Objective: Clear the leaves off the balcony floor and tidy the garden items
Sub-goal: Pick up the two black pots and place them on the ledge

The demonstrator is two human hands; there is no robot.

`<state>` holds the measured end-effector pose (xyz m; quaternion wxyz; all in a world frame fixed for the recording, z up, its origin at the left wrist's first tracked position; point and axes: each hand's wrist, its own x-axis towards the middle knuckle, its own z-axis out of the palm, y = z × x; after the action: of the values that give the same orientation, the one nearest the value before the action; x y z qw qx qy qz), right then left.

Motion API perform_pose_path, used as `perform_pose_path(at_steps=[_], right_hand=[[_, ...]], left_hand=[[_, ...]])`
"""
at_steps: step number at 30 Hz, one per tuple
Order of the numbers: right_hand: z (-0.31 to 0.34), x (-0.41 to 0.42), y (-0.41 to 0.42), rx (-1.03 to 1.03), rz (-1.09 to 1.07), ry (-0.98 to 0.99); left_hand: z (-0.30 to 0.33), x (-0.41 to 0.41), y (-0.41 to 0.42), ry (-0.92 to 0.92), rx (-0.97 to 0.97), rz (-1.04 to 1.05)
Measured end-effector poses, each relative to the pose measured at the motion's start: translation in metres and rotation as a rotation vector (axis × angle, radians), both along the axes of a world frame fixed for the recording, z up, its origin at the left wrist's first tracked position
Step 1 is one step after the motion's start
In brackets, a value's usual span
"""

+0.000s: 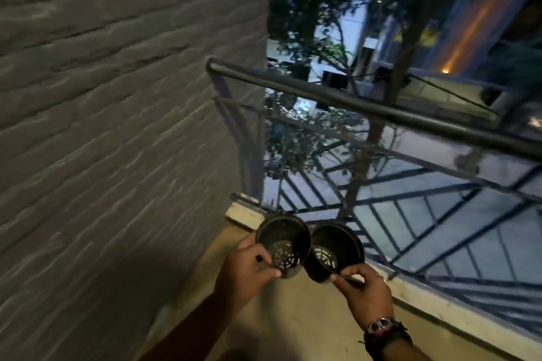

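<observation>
Two small empty black plastic plant pots with slotted bottoms are held side by side above the balcony floor (281,313), mouths tilted toward me. My left hand (249,269) grips the left pot (283,243) round its side, thumb over the near rim. My right hand (363,290) pinches the near rim of the right pot (337,249). The two pots touch at their rims. No leaves are visible on the strip of floor in view.
A grey textured brick wall (117,126) fills the left. A dark metal railing (381,108) with slanted bars runs along the right over a pale concrete curb (440,305). Trees and a street lie beyond. The view is motion-blurred and dim.
</observation>
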<state>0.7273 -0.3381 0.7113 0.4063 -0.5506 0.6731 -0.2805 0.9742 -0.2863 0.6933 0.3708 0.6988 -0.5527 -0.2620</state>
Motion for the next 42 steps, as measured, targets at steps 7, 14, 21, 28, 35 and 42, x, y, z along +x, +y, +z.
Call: perform_pose_path(at_steps=[7,14,21,28,35,42], right_hand=[[-0.001,-0.057,-0.004,-0.013,-0.328,-0.038],[0.007,-0.070,0.017,-0.034,-0.665,-0.099],[0.002,-0.066,0.058,0.008,-0.972,-0.069],[-0.015,-0.093,0.104,0.040,-1.213,-0.065],[-0.014,-0.158,0.137,0.045,-1.380,-0.105],[-0.011,-0.222,0.158,0.057,-1.487,-0.097]], left_hand=[[-0.001,-0.046,-0.086,-0.037,0.044,-0.307],[0.008,-0.079,-0.166,-0.092,0.049,-0.694],[0.004,-0.118,-0.196,-0.146,0.094,-1.010],[0.004,-0.198,-0.177,-0.202,0.103,-1.240],[0.002,-0.295,-0.162,-0.209,0.174,-1.429],[0.006,-0.388,-0.151,-0.167,0.160,-1.547]])
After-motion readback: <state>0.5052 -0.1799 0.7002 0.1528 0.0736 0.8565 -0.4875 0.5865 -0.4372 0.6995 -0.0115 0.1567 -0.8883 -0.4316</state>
